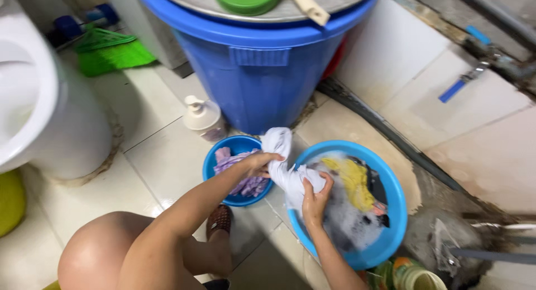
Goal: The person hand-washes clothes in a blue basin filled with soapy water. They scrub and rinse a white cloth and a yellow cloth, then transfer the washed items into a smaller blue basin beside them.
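A wet white cloth [281, 156] is stretched and twisted between both my hands, over the near-left rim of a big light-blue basin [395, 198]. My left hand [258, 162] grips its upper end, my right hand [314, 199] grips the lower end at the basin's edge. The basin holds sudsy water with a yellow garment [353, 181] and darker clothes. Just left of it sits a small blue basin [213, 166] holding a purple cloth [245, 184], right under my left hand.
A large blue barrel [262, 72] with a metal lid and green cap stands behind the basins. A white pump bottle [203, 118] is beside it. A white toilet [44, 111] is at left, a green brush [111, 52] behind, a pipe and tap on the right wall.
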